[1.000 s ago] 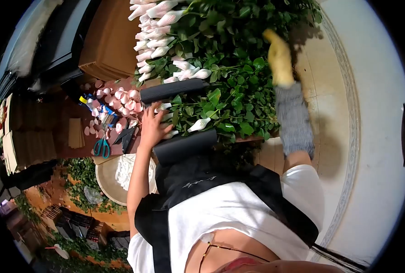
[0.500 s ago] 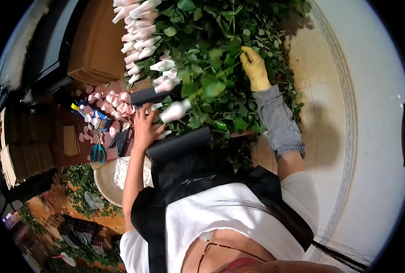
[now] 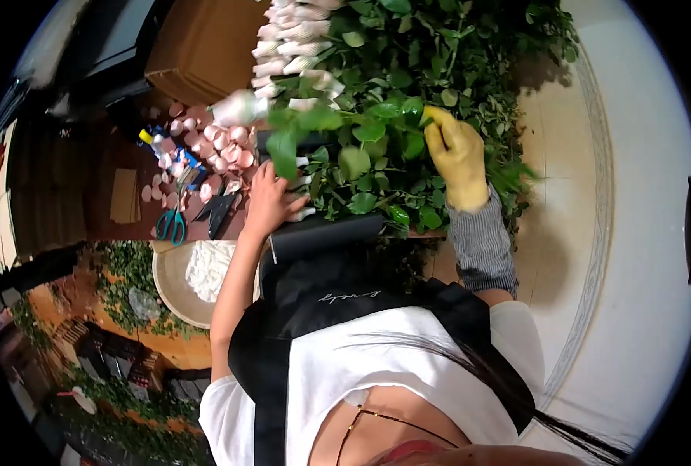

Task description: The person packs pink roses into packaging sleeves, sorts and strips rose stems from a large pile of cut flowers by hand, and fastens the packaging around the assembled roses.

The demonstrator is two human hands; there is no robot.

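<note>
My right hand [image 3: 458,151], in a yellow glove and grey checked sleeve, is closed around the stem of a rose. That rose's pale, white-netted head [image 3: 240,109] points left and is blurred; its leaves [image 3: 314,120] spread between head and glove. My bare left hand [image 3: 271,203] lies on the table edge, fingers apart, touching or beside white-tipped buds [image 3: 302,213] that it partly hides. A black roll-like block [image 3: 326,237] lies just in front of these buds. Beyond, netted pink-white roses [image 3: 302,48] are stacked in a row, their leafy stems [image 3: 438,54] reaching right.
Loose pink petals [image 3: 225,147], teal-handled scissors [image 3: 171,225], a black tool [image 3: 219,211] and cardboard pieces [image 3: 125,196] lie on the reddish table at left. Below it stands a round bin [image 3: 176,291] of white nets. A cardboard box [image 3: 201,50] is at the back left.
The held rose has moved up and left, away from beside my left hand, its stem still in my gloved hand. My left hand stays at the table edge. The whole view has shifted slightly.
</note>
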